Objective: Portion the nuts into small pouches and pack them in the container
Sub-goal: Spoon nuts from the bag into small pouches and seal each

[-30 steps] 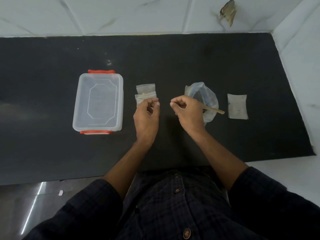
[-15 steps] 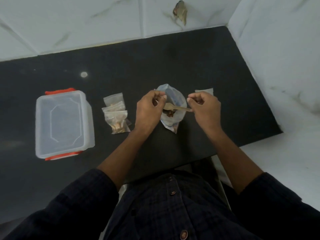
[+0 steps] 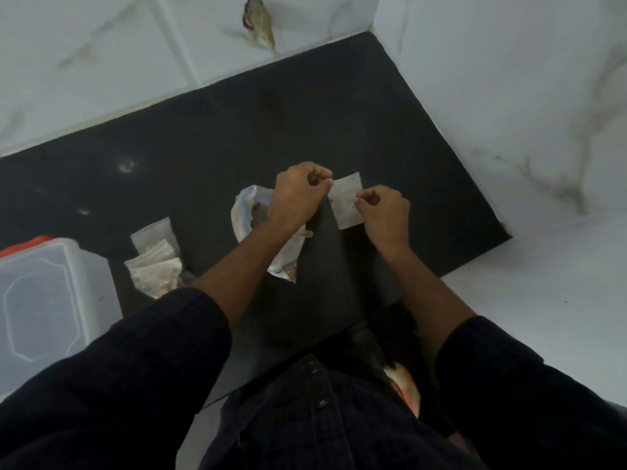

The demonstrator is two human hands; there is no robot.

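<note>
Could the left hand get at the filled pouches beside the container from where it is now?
Probably yes: the left hand is busy pinching the empty pouch, but nothing blocks the filled pouches.

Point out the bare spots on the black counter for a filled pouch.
Bare: black counter behind the hands to the wall. Crowded: filled clear pouches between the clear orange-latched container and the open nut bag.

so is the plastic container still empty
Empty. The clear container shows only its bare base, while the filled pouches lie beside it on the black counter.
</note>
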